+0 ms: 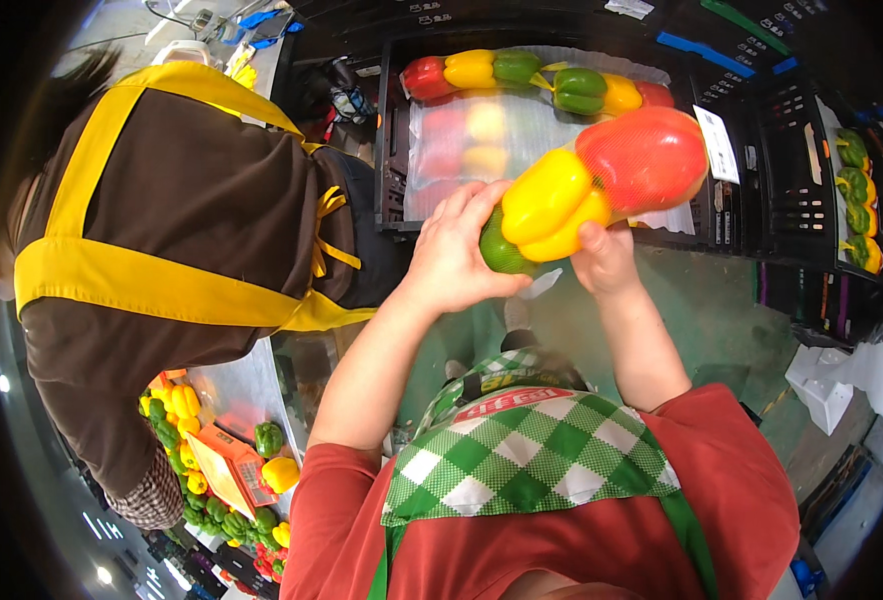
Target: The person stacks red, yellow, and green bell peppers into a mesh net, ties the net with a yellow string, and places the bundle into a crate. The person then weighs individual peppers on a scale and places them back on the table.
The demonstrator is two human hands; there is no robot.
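Both my hands hold up a net-wrapped row of bell peppers, made up of a green, a yellow [554, 202] and a red one [644, 159]. My left hand [456, 255] grips the green end. My right hand [608, 255] supports the row from below, its thumb on the yellow pepper. A white label with writing [716, 144] is at the red end. Behind them stands a black plastic crate [390, 180] lined with white foam sheet [539, 120]. Two similar rows of red, yellow and green peppers [516, 69] lie along its far side, and more peppers show blurred under the sheet.
A co-worker in a brown top with yellow straps [178, 195] bends at my left. Beyond are loose peppers [186, 401] and an orange device [227, 469] on a metal table. Another black crate with peppers [858, 180] stands at right, near white foam pieces [820, 382].
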